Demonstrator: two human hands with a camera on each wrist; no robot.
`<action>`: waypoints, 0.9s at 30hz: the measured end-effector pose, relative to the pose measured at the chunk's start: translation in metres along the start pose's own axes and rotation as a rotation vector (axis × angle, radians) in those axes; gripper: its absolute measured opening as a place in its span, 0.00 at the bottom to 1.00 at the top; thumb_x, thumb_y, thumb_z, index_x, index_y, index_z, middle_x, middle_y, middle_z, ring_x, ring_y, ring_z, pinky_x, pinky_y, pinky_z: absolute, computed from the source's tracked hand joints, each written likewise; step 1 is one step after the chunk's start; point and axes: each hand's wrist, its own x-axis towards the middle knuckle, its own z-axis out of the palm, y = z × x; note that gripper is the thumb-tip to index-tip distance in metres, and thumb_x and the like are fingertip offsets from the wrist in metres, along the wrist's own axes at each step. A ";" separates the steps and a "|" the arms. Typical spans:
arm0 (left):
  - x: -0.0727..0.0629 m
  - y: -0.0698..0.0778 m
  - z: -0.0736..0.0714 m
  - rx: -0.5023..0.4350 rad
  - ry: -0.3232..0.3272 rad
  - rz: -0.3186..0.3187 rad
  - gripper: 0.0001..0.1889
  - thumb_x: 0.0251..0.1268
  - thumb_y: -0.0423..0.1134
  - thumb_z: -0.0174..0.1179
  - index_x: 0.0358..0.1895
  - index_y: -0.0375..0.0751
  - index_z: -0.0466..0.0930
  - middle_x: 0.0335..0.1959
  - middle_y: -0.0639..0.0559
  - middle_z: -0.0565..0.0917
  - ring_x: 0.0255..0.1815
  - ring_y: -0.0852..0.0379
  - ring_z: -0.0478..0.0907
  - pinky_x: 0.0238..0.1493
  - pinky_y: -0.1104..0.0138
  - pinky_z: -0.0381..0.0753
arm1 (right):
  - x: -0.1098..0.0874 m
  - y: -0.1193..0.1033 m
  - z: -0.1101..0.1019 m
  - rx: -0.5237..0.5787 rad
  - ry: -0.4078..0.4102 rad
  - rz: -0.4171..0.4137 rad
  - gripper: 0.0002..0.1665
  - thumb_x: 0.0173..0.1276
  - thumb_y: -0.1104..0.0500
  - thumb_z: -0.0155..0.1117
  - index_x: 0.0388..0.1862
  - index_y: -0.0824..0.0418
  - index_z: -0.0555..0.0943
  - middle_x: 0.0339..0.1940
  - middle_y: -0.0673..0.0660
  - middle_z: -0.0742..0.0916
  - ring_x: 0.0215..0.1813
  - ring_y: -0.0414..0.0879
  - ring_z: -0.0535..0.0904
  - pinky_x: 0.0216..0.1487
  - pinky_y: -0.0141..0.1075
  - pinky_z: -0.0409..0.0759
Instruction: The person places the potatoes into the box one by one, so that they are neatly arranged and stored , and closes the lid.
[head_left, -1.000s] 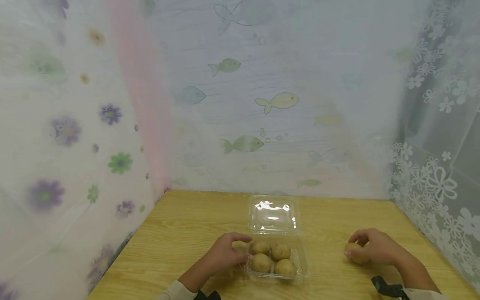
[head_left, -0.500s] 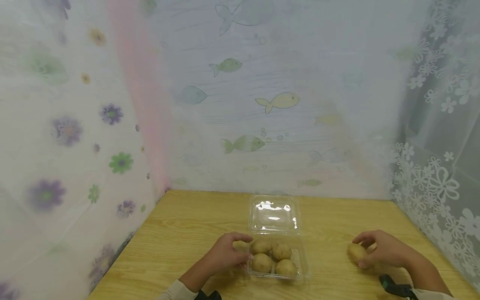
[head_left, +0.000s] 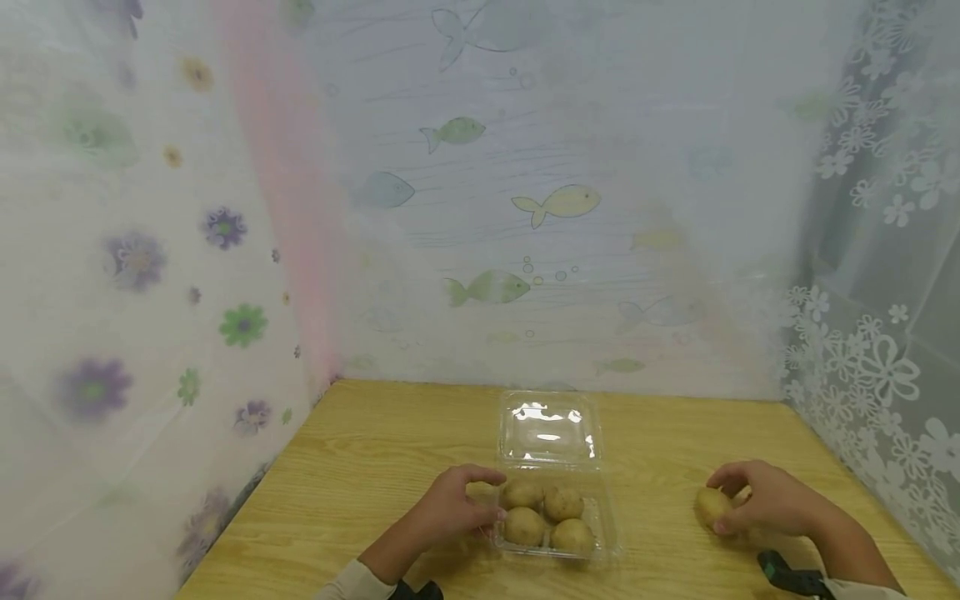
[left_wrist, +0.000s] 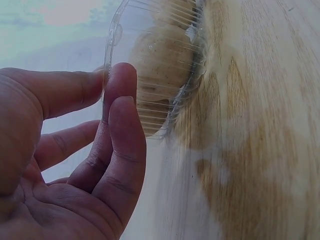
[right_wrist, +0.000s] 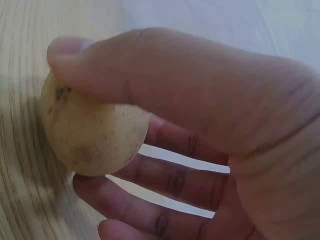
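Note:
A clear plastic clamshell container (head_left: 609, 533) stands on the table with its lid (head_left: 549, 429) folded back behind it. Several potatoes (head_left: 522, 527) lie inside. At the container's left side my left hand (head_left: 452, 507) pinches the rim between thumb and fingers; the left wrist view shows the ribbed plastic wall (left_wrist: 145, 50) right at the fingertips. Off to the right, my right hand (head_left: 772, 500) holds a single potato (head_left: 711, 507) low over the table. Close up in the right wrist view, that potato (right_wrist: 95, 130) has dark specks, with the thumb across its top and the fingers underneath.
The wood-grain table (head_left: 375, 442) reaches back to a fish-print curtain (head_left: 480, 208). A flower-print curtain (head_left: 135, 333) hangs on the left, and a sheer white-flowered one (head_left: 885, 367) on the right. Dark wrist-camera mounts (head_left: 787, 575) sit at the sleeves.
My right hand has shifted slightly to the right with its potato, which shows more from behind the fingers. My left hand and the container have stayed in place.

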 end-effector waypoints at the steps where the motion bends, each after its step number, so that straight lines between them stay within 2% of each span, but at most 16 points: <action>1: 0.000 0.000 0.000 0.002 0.000 0.002 0.23 0.65 0.35 0.72 0.63 0.37 0.81 0.70 0.35 0.72 0.29 0.53 0.88 0.32 0.62 0.90 | 0.000 -0.001 0.000 -0.002 0.003 -0.003 0.33 0.61 0.53 0.81 0.59 0.68 0.81 0.49 0.58 0.87 0.49 0.52 0.82 0.43 0.43 0.82; 7: 0.002 -0.002 0.000 0.009 0.002 0.000 0.23 0.65 0.35 0.73 0.63 0.39 0.82 0.69 0.37 0.73 0.29 0.53 0.89 0.32 0.63 0.89 | -0.001 -0.005 0.000 0.001 0.009 0.005 0.34 0.60 0.52 0.81 0.59 0.68 0.81 0.48 0.58 0.86 0.48 0.51 0.81 0.42 0.44 0.82; 14: 0.001 -0.002 0.000 0.006 0.005 -0.005 0.24 0.64 0.36 0.73 0.63 0.38 0.82 0.70 0.37 0.73 0.29 0.52 0.89 0.32 0.64 0.90 | 0.000 -0.012 0.000 -0.015 0.040 -0.014 0.33 0.58 0.51 0.82 0.57 0.65 0.81 0.45 0.57 0.85 0.47 0.51 0.81 0.39 0.37 0.82; 21: 0.000 -0.002 0.000 0.010 0.002 -0.004 0.24 0.65 0.36 0.73 0.63 0.39 0.82 0.71 0.36 0.72 0.28 0.52 0.89 0.31 0.63 0.89 | 0.002 -0.019 -0.003 -0.015 0.036 -0.010 0.34 0.58 0.50 0.82 0.58 0.65 0.81 0.47 0.58 0.85 0.48 0.52 0.81 0.40 0.40 0.83; 27: 0.001 -0.002 -0.001 0.006 -0.003 -0.008 0.24 0.65 0.36 0.73 0.64 0.39 0.81 0.71 0.37 0.72 0.29 0.52 0.89 0.31 0.63 0.89 | 0.006 -0.030 -0.004 -0.003 0.054 -0.022 0.35 0.58 0.50 0.82 0.59 0.66 0.80 0.48 0.58 0.85 0.50 0.53 0.80 0.40 0.38 0.84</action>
